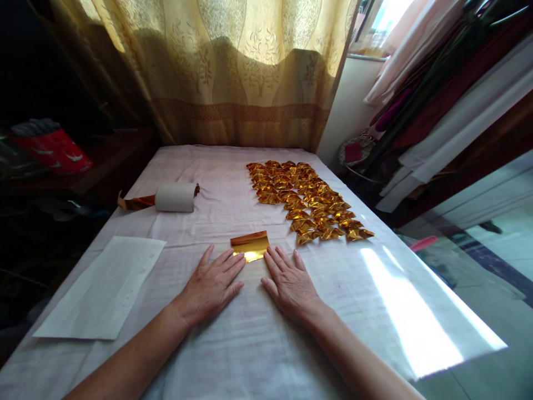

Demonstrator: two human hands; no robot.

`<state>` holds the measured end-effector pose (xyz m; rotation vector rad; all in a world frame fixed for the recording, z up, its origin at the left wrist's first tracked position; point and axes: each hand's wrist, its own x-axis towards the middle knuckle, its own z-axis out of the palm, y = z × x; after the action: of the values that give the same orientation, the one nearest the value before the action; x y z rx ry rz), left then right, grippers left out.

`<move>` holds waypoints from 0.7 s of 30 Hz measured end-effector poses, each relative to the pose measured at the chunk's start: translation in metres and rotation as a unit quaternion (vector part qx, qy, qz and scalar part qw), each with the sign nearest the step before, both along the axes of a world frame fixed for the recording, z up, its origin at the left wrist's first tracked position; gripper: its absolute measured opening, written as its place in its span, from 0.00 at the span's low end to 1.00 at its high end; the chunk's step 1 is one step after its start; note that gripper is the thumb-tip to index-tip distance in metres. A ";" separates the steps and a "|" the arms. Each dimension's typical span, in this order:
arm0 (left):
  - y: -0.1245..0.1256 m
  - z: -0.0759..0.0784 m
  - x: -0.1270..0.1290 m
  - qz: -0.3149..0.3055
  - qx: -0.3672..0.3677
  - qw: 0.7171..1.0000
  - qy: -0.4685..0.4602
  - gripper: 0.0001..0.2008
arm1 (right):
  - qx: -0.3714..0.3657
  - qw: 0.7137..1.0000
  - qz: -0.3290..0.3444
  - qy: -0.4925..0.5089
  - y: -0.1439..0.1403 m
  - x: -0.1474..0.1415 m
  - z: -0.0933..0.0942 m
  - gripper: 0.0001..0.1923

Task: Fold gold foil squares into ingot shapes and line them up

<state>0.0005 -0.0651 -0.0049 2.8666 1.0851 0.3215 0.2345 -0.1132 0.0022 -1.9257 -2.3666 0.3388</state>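
Note:
A small rectangle of shiny gold foil paper [251, 244] lies on the cloth-covered table [220, 166], with a darker copper-coloured band along its far edge. My left hand [214, 279] rests flat at its lower left, fingertips touching the near corner, fingers outstretched. On the other side my right hand [288, 280] lies palm down, its fingertips at the foil's right edge. Neither hand grips anything. Beyond my right hand sit several rows of folded gold foil pieces [310, 197], shaped like little ingots.
A grey-white cardboard tube [175, 198] with copper foil poking from both ends lies at the left. Nearer stands out a white paper sheet [104, 289]. A patterned curtain [245, 72] hangs behind the table; clothes [453, 111] hang at the right. A red container [56, 150] stands far left.

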 end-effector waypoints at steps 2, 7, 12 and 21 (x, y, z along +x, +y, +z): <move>-0.002 0.001 -0.003 -0.001 0.013 1.000 -0.021 0.20 | 0.013 1.000 0.013 -0.003 -0.001 0.000 0.001 0.29; -0.004 0.007 -0.011 0.000 0.060 0.997 -0.056 0.13 | 0.090 0.993 0.079 0.016 0.003 -0.006 0.008 0.20; 0.002 0.017 -0.006 -0.001 0.078 0.996 -0.042 0.10 | 0.102 0.984 0.143 -0.001 0.027 -0.014 0.020 0.08; 0.004 0.015 -0.005 -0.020 0.144 0.989 -0.036 0.11 | 0.169 0.975 0.140 0.041 0.035 -0.009 0.004 0.09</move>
<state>-0.0041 -0.0612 0.0098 3.0901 1.0453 0.6232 0.2258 -0.0777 0.0061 -1.4084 -2.4494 0.0227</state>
